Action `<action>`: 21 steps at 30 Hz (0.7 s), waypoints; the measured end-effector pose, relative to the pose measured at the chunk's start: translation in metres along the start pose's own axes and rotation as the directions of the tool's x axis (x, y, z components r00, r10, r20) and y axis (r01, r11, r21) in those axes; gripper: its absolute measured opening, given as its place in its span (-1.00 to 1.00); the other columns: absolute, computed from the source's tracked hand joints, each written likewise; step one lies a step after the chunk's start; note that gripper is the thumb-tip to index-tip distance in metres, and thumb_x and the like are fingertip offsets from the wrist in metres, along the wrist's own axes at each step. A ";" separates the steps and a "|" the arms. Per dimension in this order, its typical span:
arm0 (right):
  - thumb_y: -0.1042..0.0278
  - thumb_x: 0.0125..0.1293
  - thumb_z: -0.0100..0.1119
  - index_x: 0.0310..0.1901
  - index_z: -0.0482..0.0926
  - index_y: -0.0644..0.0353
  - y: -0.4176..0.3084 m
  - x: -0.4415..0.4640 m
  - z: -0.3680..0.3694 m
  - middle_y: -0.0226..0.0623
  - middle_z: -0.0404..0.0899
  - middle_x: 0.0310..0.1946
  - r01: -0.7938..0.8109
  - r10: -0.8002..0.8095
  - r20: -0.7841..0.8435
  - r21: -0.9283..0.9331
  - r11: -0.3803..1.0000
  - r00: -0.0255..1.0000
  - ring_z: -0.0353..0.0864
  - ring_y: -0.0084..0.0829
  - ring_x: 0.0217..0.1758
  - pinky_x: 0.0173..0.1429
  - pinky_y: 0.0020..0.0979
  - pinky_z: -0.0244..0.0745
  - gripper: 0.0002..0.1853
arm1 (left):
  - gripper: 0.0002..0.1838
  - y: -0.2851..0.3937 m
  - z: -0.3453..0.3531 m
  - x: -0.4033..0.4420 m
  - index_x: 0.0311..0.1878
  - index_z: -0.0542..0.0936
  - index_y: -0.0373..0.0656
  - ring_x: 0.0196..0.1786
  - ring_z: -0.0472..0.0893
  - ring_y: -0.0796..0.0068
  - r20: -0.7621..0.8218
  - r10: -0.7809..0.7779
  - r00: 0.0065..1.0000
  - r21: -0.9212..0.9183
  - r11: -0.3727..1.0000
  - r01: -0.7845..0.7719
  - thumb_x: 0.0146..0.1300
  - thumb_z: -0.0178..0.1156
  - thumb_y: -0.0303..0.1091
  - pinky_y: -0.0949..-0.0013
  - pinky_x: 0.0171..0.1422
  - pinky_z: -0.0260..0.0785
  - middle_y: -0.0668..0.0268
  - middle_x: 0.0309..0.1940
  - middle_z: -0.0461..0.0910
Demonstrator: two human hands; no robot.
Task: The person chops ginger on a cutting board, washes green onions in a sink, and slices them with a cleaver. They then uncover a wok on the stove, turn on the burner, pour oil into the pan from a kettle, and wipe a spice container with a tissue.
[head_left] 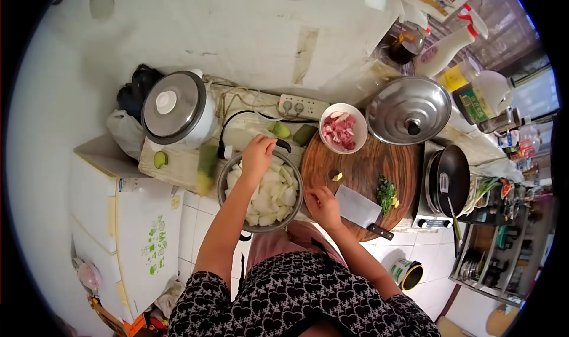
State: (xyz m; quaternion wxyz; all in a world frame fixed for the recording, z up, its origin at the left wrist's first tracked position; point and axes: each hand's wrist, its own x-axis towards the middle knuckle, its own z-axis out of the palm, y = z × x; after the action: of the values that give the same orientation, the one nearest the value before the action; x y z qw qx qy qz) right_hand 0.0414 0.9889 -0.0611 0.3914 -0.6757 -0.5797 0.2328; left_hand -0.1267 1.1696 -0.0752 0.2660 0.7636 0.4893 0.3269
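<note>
A metal pot (223, 196) filled with cut pale vegetable pieces (269, 200) stands at the counter's front edge. My left hand (257, 157) reaches over its far side, fingers closed at the end of the black handle (284, 145). Just right of the pot rim is my right hand (323, 208), its fingers loosely bent and apart, holding nothing visible. Beside it, on the round wooden board (341, 203), lie a cleaver (358, 206), chopped greens (386, 195) and a small yellow piece (337, 176). A white bowl of cut meat (342, 129) sits at the board's back edge.
A lidded cooker (175, 109) stands at the back left, near a power strip (303, 107) with cables. Green vegetable pieces (281, 129) lie behind the pot. At the right are a metal lid (408, 110), a black pan (453, 180) and bottles (444, 51).
</note>
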 end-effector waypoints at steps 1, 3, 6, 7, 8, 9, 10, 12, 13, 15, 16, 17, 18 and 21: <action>0.53 0.12 0.20 -0.26 0.57 0.23 0.000 0.001 -0.001 -0.14 0.52 -0.37 -0.006 0.006 0.000 -0.002 1.000 1.000 0.53 -0.06 -0.35 -0.31 -0.24 0.46 -0.87 | -0.88 -0.004 0.004 0.010 -0.22 0.64 -0.17 -0.36 0.56 0.22 0.005 -0.001 1.000 -0.003 1.000 0.001 0.21 0.17 -0.43 0.31 -0.23 0.43 0.21 -0.30 0.56; 0.52 0.12 0.21 -0.26 0.57 0.22 0.002 0.003 -0.005 -0.14 0.51 -0.38 0.006 -0.005 0.016 -0.048 0.999 1.000 0.54 -0.07 -0.37 -0.34 -0.26 0.45 -0.87 | -0.87 -0.018 0.019 0.032 -0.23 0.65 -0.17 -0.25 0.56 0.17 -0.005 0.028 1.000 0.083 0.996 -0.028 0.23 0.15 -0.42 0.20 -0.17 0.43 0.22 -0.28 0.58; 0.50 0.12 0.21 -0.26 0.57 0.23 0.003 0.002 -0.008 -0.13 0.52 -0.38 -0.070 0.070 0.057 0.000 0.998 0.996 0.54 -0.08 -0.37 -0.35 -0.26 0.45 -0.87 | -0.82 -0.051 0.021 0.053 -0.17 0.66 -0.16 -0.13 0.53 0.11 -0.004 -0.119 0.993 0.324 0.939 0.114 0.15 0.17 -0.44 0.14 -0.12 0.44 0.19 -0.21 0.58; 0.50 0.12 0.21 -0.26 0.57 0.23 0.005 0.002 -0.008 -0.13 0.52 -0.38 -0.068 0.067 0.069 0.005 0.998 0.995 0.54 -0.08 -0.37 -0.35 -0.26 0.45 -0.87 | -0.79 -0.062 0.020 0.056 -0.16 0.65 -0.16 -0.12 0.53 0.10 -0.063 -0.179 0.982 0.428 0.884 0.189 0.12 0.18 -0.45 0.13 -0.11 0.45 0.18 -0.18 0.57; 0.49 0.13 0.21 -0.25 0.57 0.23 0.007 0.000 -0.009 -0.13 0.52 -0.38 -0.090 0.090 0.067 -0.003 0.996 0.994 0.54 -0.08 -0.37 -0.34 -0.27 0.45 -0.87 | -0.75 -0.081 0.020 0.059 -0.14 0.65 -0.17 -0.09 0.52 0.05 -0.069 -0.210 0.975 0.468 0.857 0.218 0.07 0.19 -0.46 0.12 -0.08 0.45 0.13 -0.14 0.55; 0.49 0.13 0.20 -0.25 0.57 0.23 0.010 -0.004 -0.010 -0.13 0.53 -0.37 -0.116 0.116 0.063 -0.011 0.993 0.991 0.55 -0.08 -0.36 -0.34 -0.27 0.45 -0.87 | -0.75 -0.091 0.014 0.058 -0.14 0.65 -0.17 -0.09 0.52 0.05 -0.070 -0.219 0.973 0.471 0.853 0.226 0.07 0.19 -0.46 0.12 -0.08 0.45 0.13 -0.14 0.55; 0.49 0.13 0.20 -0.25 0.57 0.23 0.013 -0.007 -0.011 -0.13 0.53 -0.37 -0.120 0.120 0.070 -0.007 0.993 0.990 0.55 -0.08 -0.36 -0.34 -0.27 0.45 -0.87 | -0.75 -0.100 0.007 0.057 -0.16 0.65 -0.16 -0.07 0.52 0.03 -0.077 -0.266 0.961 0.456 0.847 0.271 0.05 0.19 -0.48 0.11 -0.05 0.43 0.12 -0.14 0.55; 0.48 0.14 0.19 -0.26 0.58 0.22 0.021 -0.014 -0.010 -0.13 0.53 -0.37 -0.124 0.127 0.081 -0.036 0.992 0.989 0.55 -0.08 -0.35 -0.32 -0.26 0.46 -0.88 | -0.73 -0.127 -0.005 0.051 -0.18 0.66 -0.15 -0.04 0.50 -0.05 -0.068 -0.315 0.947 0.401 0.860 0.315 -0.02 0.18 -0.53 0.08 0.03 0.39 0.10 -0.14 0.55; 0.48 0.14 0.19 -0.26 0.58 0.22 0.024 -0.017 -0.008 -0.13 0.53 -0.37 -0.128 0.130 0.085 -0.030 0.991 0.988 0.55 -0.08 -0.35 -0.32 -0.26 0.46 -0.88 | -0.73 -0.134 -0.012 0.047 -0.18 0.66 -0.15 -0.04 0.50 -0.05 -0.066 -0.318 0.946 0.406 0.857 0.317 -0.02 0.18 -0.53 0.08 0.03 0.39 0.10 -0.14 0.55; 0.50 0.15 0.17 -0.26 0.59 0.22 0.026 -0.021 -0.006 -0.14 0.54 -0.38 -0.141 0.142 0.136 -0.022 0.990 0.980 0.56 -0.08 -0.34 -0.31 -0.25 0.47 -0.88 | -0.72 -0.145 -0.025 0.038 -0.20 0.66 -0.14 -0.02 0.49 0.02 0.037 -0.291 0.956 0.517 0.824 0.231 -0.03 0.16 -0.55 0.08 0.05 0.37 0.11 -0.16 0.55; 0.50 0.15 0.17 -0.26 0.59 0.22 0.024 -0.021 -0.005 -0.14 0.54 -0.38 -0.141 0.143 0.138 -0.021 0.990 0.980 0.56 -0.08 -0.34 -0.31 -0.25 0.47 -0.88 | -0.72 -0.152 -0.032 0.034 -0.20 0.66 -0.14 -0.02 0.49 0.02 0.037 -0.293 0.955 0.518 0.823 0.232 -0.03 0.16 -0.55 0.08 0.05 0.37 0.11 -0.16 0.55; 0.50 0.15 0.16 -0.26 0.59 0.21 0.023 -0.021 -0.004 -0.14 0.54 -0.38 -0.117 0.119 0.154 -0.016 0.993 0.981 0.56 -0.08 -0.33 -0.30 -0.25 0.48 -0.89 | -0.73 -0.157 -0.039 0.032 -0.22 0.67 -0.11 0.01 0.46 0.04 0.163 -0.198 0.966 0.614 0.788 0.058 -0.04 0.15 -0.54 0.09 0.04 0.37 0.11 -0.16 0.55; 0.50 0.15 0.16 -0.27 0.58 0.21 0.021 -0.020 -0.003 -0.15 0.55 -0.38 -0.094 0.095 0.169 -0.012 0.995 0.981 0.57 -0.08 -0.32 -0.29 -0.24 0.48 -0.89 | -0.73 -0.164 -0.042 0.029 -0.24 0.67 -0.08 0.04 0.43 0.07 0.296 -0.116 0.948 0.677 0.726 -0.123 -0.04 0.14 -0.53 0.10 0.04 0.37 0.11 -0.16 0.54; 0.51 0.14 0.15 -0.27 0.58 0.20 0.022 -0.019 0.008 -0.15 0.55 -0.38 -0.073 0.077 0.207 -0.023 0.997 0.975 0.57 -0.08 -0.31 -0.28 -0.24 0.49 -0.89 | -0.84 -0.173 -0.042 0.023 -0.33 0.68 -0.10 0.15 0.34 0.08 0.379 -0.082 0.922 0.731 0.637 -0.244 0.05 0.13 -0.39 0.14 0.08 0.31 0.11 -0.11 0.54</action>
State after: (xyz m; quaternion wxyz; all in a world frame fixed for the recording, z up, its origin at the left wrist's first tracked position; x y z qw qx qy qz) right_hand 0.0443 0.9720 -0.0860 0.3144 -0.6719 -0.5933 0.3125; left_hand -0.2505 1.2596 -0.1682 -0.0090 0.8730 0.4848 -0.0533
